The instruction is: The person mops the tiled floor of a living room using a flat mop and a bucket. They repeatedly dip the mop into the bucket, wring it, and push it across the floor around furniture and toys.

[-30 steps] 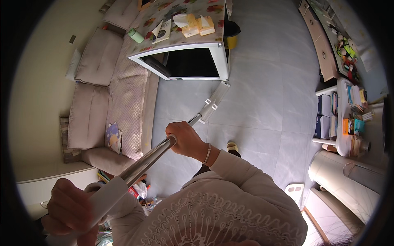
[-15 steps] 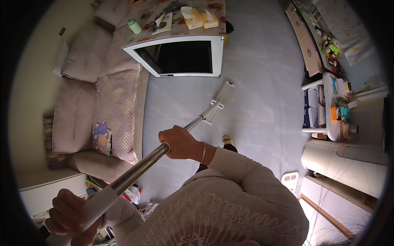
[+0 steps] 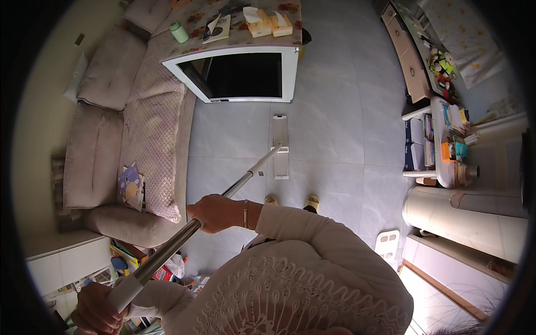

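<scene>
A flat mop with a silver pole (image 3: 173,245) crosses the lower left of the head view on a slant. My left hand (image 3: 99,308) is closed round the pale grip at the pole's upper end, low at the left. Further along, my right hand (image 3: 215,213) wraps round the metal shaft, its wrist wearing a bracelet. The narrow, pale mop head (image 3: 281,166) lies on the grey tiled floor (image 3: 329,123), pointing away from me. Its joint to the pole sits midway along it. The undersides of both hands' fingers are partly hidden.
Beyond the mop stands a white-framed cabinet (image 3: 295,72) with a dark front, bearing tissue packs (image 3: 258,25) and a green bottle (image 3: 178,32). A sofa (image 3: 95,151) runs along the left. At right are a shelf cart (image 3: 441,167) and a white stool (image 3: 387,244). My slippers (image 3: 313,202) show below.
The mop head has moved left and turned from a slant to nearly straight ahead. My right hand has shifted left and nearer, still round the pole. A second slipper now shows.
</scene>
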The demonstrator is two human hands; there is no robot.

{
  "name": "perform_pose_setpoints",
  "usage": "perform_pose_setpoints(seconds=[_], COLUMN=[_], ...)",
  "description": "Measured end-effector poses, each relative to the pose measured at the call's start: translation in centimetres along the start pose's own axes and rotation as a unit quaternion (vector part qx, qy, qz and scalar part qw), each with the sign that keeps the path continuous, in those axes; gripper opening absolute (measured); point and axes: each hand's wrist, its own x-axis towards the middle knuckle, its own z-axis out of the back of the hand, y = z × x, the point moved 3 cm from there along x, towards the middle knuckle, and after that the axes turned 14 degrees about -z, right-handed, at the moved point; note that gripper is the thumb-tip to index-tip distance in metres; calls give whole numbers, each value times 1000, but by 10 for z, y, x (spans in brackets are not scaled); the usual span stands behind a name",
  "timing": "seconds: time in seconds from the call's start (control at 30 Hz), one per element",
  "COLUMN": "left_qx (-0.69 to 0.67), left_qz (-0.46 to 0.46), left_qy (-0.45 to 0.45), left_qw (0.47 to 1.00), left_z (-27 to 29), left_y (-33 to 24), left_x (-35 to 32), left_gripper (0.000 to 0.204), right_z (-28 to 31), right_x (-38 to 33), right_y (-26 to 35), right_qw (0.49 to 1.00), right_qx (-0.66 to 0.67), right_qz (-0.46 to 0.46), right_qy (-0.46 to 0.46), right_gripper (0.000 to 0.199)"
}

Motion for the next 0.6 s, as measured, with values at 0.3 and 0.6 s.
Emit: perform_pose_setpoints(seconds=[0.3, 0.6], left_qx=[123, 237], left_qz=[-10, -17], left_qy=[-62, 105], left_qw=[990, 966], left_z=[-73, -171], left_y=[117, 190], left_x=[-60, -143], left_gripper=[30, 33], right_z=[94, 101], right_x=[-83, -183], right_y=[-96, -166], right_qw=[996, 864], right_qx=[25, 76], right_qz=[-83, -66], right_qy=[-10, -493], right_gripper=[14, 27])
